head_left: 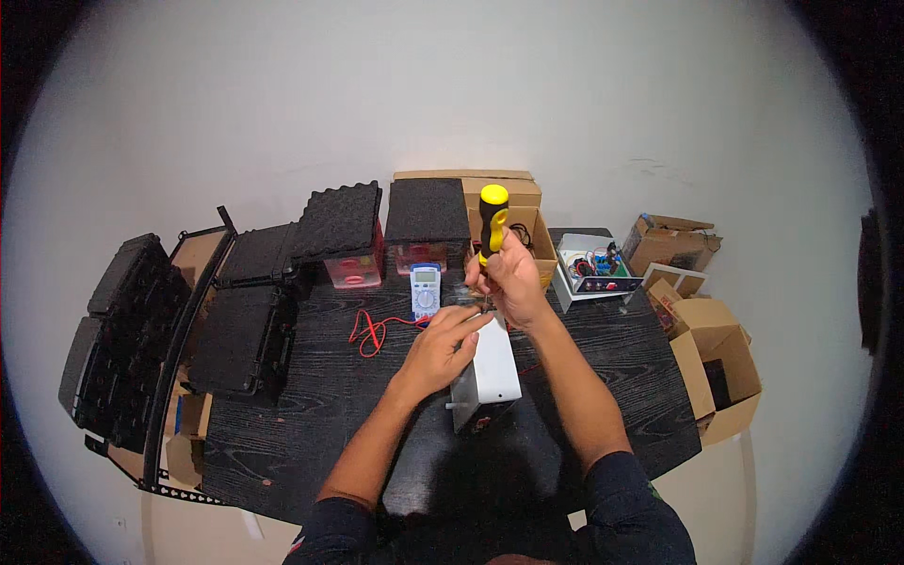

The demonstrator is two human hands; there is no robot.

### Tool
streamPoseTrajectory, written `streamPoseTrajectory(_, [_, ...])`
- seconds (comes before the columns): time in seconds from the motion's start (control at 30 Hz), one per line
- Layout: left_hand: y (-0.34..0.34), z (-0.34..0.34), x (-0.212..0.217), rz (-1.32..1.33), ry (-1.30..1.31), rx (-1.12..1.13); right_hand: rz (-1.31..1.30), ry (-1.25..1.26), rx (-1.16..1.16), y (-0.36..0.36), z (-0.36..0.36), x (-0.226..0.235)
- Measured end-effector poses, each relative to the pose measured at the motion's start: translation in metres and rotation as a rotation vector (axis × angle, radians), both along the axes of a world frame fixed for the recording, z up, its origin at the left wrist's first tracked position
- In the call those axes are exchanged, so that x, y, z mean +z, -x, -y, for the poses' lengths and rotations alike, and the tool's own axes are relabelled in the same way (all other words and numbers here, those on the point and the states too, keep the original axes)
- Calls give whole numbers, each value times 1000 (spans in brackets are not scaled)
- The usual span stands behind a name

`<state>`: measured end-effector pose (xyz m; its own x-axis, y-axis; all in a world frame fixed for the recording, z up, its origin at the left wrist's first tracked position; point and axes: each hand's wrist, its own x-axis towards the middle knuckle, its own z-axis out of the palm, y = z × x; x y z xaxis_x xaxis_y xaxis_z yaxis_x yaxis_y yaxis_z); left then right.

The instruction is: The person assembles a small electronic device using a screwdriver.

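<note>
Right hand (508,273) gripping a yellow-and-black screwdriver (492,223) upright over a small metal box (492,369).

The right hand is wrapping shut around the lower handle, keeping the tool vertical so its tip is pointing down at the far end of the box; the tip itself is hidden behind the fingers. The left hand (443,344) is lying curled over the box's near-left top, pressing on it, apparently to steady it; I cannot tell whether it is clamping anything. The box is sitting at the middle of the dark counter (282,424). A blue multimeter (426,288) is standing just beyond, its red leads (372,331) trailing left. Foam-lined black cases (235,311) are lying open on the left, cardboard boxes (711,363) on the right.
</note>
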<state>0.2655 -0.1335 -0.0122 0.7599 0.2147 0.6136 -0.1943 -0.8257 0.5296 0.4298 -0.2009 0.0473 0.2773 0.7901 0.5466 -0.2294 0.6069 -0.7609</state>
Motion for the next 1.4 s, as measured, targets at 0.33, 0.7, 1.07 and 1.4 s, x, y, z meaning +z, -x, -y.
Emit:
streamPoseTrajectory(0.33, [0,-1,-2,2,23,4,27,-11,55,-5,4,3])
streamPoseTrajectory(0.7, [1,-3,-3,-16,-10,1,-38,7,75,-3,9,11])
streamPoseTrajectory(1.07, [0,-5,-5,-2,0,-22,-37,33,32,-7,4,6])
streamPoseTrajectory(1.4, [-4,-10,-10,-61,103,-39,-117,-131,-137,-7,13,13])
